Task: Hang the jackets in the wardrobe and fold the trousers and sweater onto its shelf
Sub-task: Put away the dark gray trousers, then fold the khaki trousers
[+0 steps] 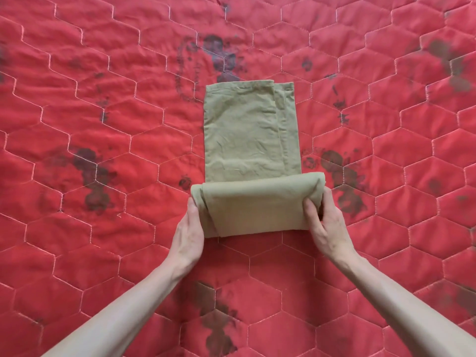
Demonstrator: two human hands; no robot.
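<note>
**Hands grip a part-folded pair of olive trousers on a red quilt**

The left hand (190,229) holds the left end of the folded-over part of the trousers (251,153), its thumb lying up along the cloth's edge and its fingers tucked out of sight beneath. The right hand (325,222) grips the right end of the same fold, thumb on the top face and fingers curled round the end of the roll. Both forearms are bare and reach in from the near corners of the view.

The trousers are olive green and lie near the middle of the scene. Their near part is turned over into a thick, rounded band that runs left to right between the two hands. This band is wider than the flat part beyond it and overlaps that part's near edge. The flat part stretches away towards the far side as a narrow upright rectangle, creased, with one layer lying on another so that a strip of the lower layer shows along the right edge and at the far right corner.

Everything rests on a red quilt (108,130) stitched in pale hexagons, which fills the whole view. Dark blotches mark it in several places: just beyond the far end of the trousers, to the left and right of the fold, between the forearms and at the far right.
</note>
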